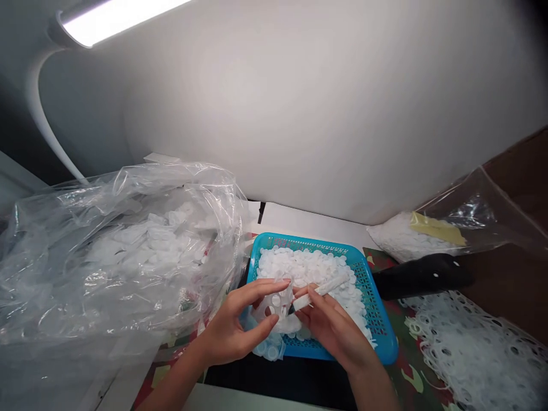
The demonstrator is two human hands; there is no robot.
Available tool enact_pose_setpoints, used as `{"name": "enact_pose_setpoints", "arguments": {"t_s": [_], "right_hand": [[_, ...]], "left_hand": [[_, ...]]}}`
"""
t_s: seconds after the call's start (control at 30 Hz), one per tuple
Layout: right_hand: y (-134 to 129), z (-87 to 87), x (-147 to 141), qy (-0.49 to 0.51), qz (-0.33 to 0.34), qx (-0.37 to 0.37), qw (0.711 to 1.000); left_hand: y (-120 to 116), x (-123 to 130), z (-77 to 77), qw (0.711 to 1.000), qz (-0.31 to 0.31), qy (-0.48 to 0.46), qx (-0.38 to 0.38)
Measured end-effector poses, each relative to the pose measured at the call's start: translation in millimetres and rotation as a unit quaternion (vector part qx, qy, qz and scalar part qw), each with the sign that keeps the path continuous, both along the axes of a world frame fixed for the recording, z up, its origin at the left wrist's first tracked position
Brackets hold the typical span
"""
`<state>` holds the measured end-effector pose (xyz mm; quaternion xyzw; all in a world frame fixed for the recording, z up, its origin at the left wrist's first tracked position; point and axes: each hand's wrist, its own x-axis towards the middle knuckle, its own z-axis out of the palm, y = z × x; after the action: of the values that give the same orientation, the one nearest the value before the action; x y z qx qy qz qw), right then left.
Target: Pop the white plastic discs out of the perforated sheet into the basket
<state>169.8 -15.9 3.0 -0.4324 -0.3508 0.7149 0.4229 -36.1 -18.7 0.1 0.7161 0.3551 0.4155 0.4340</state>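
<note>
My left hand (237,325) curves its thumb and fingers around a translucent plastic piece with round holes (276,302). Between the thumb and fingers of my right hand (336,325) is a slim white stick-like tool (321,292), its dark tip pointing left at the plastic piece. Both hands are above the near side of a blue plastic basket (387,342), which is filled with small white round discs (299,262). Below my left hand, more translucent pieces with round shapes (269,347) hang at the basket's near left corner.
A large clear plastic bag (64,297) of white pieces stands to the left. On the right lie a black elongated object (422,277), a heap of translucent ringed pieces (483,348) and another bag with white contents (396,234). A lamp (120,20) shines overhead before a pale wall.
</note>
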Motion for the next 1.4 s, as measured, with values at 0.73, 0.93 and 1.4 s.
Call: {"name": "enact_pose_setpoints", "arguments": {"t_s": [0.73, 0.93, 1.4], "right_hand": [[-6, 0.7, -9, -0.098, -0.068, 0.170, 0.978], [-9, 3.4, -2, -0.223, -0.140, 0.252, 0.931], [-20, 11.0, -9, -0.390, -0.011, 0.441, 0.808]], "left_hand": [[1, 6, -9.1, 0.990, 0.104, -0.054, -0.080], [3, 5, 0.1, 0.990, 0.088, -0.018, -0.105], [5, 7, -0.6, 0.991, 0.104, 0.008, -0.084]]}}
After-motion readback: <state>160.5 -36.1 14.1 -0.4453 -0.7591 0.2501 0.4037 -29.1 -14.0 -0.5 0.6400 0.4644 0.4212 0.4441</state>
